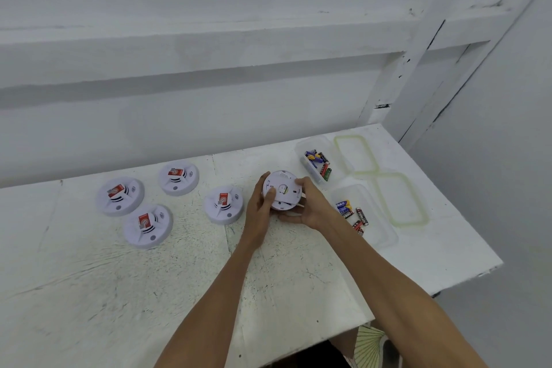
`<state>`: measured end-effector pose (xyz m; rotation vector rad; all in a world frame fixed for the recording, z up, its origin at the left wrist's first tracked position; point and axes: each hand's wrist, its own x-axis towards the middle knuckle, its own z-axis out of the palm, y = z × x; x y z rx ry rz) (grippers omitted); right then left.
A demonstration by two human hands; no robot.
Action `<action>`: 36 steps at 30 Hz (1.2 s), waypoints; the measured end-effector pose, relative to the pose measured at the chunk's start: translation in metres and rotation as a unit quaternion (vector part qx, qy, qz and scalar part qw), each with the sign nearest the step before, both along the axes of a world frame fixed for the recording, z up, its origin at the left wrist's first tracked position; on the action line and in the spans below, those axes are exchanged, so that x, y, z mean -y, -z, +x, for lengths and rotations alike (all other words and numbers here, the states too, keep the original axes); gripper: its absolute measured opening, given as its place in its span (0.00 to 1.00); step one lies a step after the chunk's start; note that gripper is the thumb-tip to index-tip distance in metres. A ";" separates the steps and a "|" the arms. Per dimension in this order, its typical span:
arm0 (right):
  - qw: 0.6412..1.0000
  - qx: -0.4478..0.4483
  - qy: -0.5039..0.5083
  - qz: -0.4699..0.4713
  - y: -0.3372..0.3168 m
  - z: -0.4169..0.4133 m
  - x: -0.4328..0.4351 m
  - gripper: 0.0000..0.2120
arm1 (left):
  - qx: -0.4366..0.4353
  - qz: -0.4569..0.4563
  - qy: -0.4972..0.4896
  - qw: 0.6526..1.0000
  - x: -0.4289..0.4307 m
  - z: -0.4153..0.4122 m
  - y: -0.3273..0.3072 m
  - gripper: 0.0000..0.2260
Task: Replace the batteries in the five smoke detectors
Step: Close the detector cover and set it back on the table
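Observation:
A white round smoke detector (283,188) is held tilted above the table with its back side facing me. My left hand (262,206) grips its left edge, thumb on the back plate. My right hand (310,203) holds its right and lower edge. Several more smoke detectors lie face up on the white table (149,293), each with a red label: one at the far left (120,196), one at the back (178,179), one nearer me (148,226) and one beside my left hand (224,204).
Two clear plastic tubs hold loose batteries: the far tub (317,165) and the near tub (358,215). Their two lids (356,155) (400,199) lie to the right. The table's right edge runs close to the tubs; a white wall stands behind.

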<state>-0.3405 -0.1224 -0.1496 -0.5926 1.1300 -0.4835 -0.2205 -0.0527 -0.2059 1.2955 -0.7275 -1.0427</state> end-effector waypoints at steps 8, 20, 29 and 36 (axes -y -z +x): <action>0.988 0.056 0.064 0.128 -0.010 0.025 0.009 0.25 | 0.011 0.006 0.009 1.000 -0.002 -0.001 0.000 0.21; 0.987 -0.112 0.108 0.044 -0.007 0.052 0.025 0.25 | 0.036 0.009 0.010 0.999 -0.002 0.001 -0.001 0.20; 0.984 -0.109 0.137 0.044 -0.005 0.056 0.023 0.21 | -0.002 0.012 0.011 1.000 -0.003 0.003 -0.006 0.20; 0.874 -0.355 -0.089 -0.320 0.011 0.031 0.019 0.21 | -0.048 0.038 0.037 0.997 -0.004 0.001 -0.009 0.25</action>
